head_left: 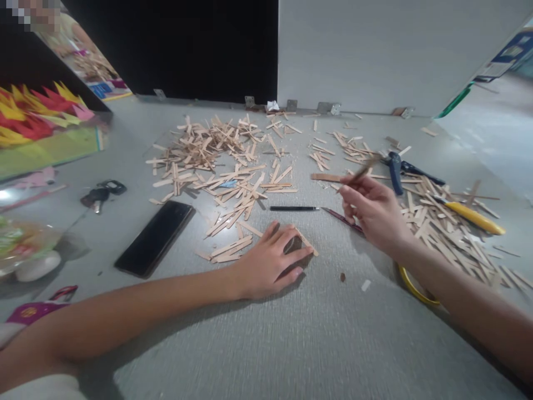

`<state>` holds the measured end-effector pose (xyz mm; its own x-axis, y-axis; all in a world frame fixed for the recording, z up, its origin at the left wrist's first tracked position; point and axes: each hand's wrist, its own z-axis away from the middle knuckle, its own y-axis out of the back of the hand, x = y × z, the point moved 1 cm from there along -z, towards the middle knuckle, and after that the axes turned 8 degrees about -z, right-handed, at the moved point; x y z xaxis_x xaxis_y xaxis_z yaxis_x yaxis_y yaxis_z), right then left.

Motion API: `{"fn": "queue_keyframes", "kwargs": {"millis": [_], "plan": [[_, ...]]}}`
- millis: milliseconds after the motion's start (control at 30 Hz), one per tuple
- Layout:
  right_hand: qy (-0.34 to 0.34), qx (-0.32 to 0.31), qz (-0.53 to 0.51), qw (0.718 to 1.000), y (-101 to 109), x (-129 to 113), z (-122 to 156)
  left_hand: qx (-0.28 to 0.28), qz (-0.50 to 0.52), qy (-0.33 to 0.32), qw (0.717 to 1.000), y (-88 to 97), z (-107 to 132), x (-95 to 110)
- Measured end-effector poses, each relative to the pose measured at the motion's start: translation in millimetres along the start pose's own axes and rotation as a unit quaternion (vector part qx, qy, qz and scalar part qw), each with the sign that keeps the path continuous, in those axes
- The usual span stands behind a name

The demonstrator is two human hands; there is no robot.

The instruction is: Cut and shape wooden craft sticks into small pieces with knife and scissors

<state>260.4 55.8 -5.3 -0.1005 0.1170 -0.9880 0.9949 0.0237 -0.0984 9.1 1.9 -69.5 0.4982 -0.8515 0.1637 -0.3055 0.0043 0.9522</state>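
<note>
My left hand (pixel 270 261) lies on the grey table with its fingers spread. Its fingertips rest at a small wooden craft stick (pixel 307 242); whether they press on it I cannot tell. Raised above the table on the right, my right hand (pixel 372 208) pinches a slim brown stick (pixel 361 169) between thumb and fingers. Below and beside that hand are a dark red pen-like tool (pixel 342 218) and a flat wooden strip (pixel 327 177). A black pen (pixel 293 209) lies between the two hands.
Loose craft sticks (pixel 208 145) are heaped at the back; more sticks (pixel 443 233) lie right, with blue-handled pliers (pixel 395 171), a yellow-handled cutter (pixel 474 217) and a yellow ring (pixel 416 289). A phone (pixel 154 239) and keys (pixel 102 194) lie left. Black and white panels (pixel 375 50) stand behind.
</note>
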Motion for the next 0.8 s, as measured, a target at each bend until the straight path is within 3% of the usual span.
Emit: {"fn": "queue_keyframes", "kwargs": {"millis": [233,400,567,700,800], "plan": [[-0.136,0.007,-0.014,0.991,-13,26,18,0.007,-0.027,-0.016,0.999,2.5,-3,3],[-0.108,-0.034,0.058,0.992,-16,26,27,0.022,-0.02,0.011,1.0,2.5,0,7],[-0.118,-0.047,0.052,0.991,-18,28,32,0.029,-0.034,0.055,0.997,-1.5,3,10],[-0.134,-0.108,0.078,0.982,-19,35,36,0.021,-0.008,0.049,0.999,-3.5,3,9],[-0.101,-0.132,0.118,0.979,-19,38,39,0.015,-0.006,0.032,0.999,-3.8,2,7]]}}
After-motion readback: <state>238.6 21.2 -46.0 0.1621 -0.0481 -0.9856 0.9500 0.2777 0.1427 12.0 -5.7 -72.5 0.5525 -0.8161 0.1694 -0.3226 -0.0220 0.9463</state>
